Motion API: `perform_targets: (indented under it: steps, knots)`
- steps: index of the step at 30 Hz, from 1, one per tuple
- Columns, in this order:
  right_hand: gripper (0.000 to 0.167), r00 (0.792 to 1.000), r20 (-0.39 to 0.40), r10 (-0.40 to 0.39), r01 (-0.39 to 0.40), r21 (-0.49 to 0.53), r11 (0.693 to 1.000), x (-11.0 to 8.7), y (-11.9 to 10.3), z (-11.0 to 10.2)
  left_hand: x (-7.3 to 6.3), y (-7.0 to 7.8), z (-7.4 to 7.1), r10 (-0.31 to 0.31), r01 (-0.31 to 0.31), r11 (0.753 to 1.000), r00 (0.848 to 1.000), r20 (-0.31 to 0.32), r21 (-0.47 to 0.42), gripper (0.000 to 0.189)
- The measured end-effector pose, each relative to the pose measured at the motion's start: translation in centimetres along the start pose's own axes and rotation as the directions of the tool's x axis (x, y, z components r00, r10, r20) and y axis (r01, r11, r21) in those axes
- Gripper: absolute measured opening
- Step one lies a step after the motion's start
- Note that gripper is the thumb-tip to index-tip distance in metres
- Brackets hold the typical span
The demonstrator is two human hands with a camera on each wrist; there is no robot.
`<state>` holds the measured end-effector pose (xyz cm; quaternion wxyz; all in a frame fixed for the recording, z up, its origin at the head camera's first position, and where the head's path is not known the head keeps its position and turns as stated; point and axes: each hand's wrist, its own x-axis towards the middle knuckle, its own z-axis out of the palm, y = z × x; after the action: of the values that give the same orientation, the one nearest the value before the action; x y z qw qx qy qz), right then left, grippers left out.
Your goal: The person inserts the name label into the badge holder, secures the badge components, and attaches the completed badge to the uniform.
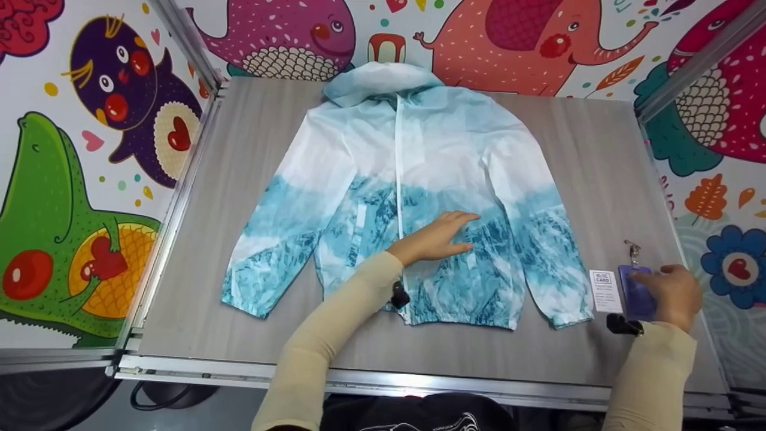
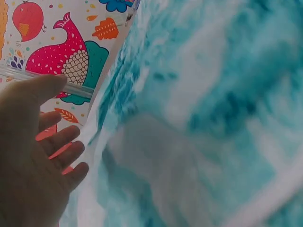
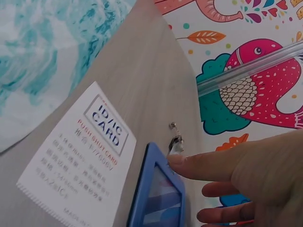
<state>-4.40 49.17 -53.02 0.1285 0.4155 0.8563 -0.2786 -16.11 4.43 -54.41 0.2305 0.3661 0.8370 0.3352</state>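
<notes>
A hooded zip jacket in white and teal is spread face up, its sleeves angled out to both sides. My left hand is over the jacket's lower front, fingers extended and thumb apart; the left wrist view shows nothing in this hand. At the right, a blue badge holder with a metal clip lies beside a white printed card. My right hand is at the holder's right side. In the right wrist view its thumb overlaps the holder's top end near the clip, with the other fingers apart from it.
The wood-grain table has a metal rail along its front edge. Cartoon-printed panels enclose the left, back and right sides. The jacket's cuff lies close to the white card.
</notes>
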Motion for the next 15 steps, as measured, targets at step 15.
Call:
perform_targets:
  steps: [15]
  knots:
    - [0.081,0.999,0.053,-0.002,0.002,0.000,1.000,0.3,0.8,0.5,4.5,4.8,1.8,0.097,-0.088,0.991,0.992,0.081,-0.099,0.064]
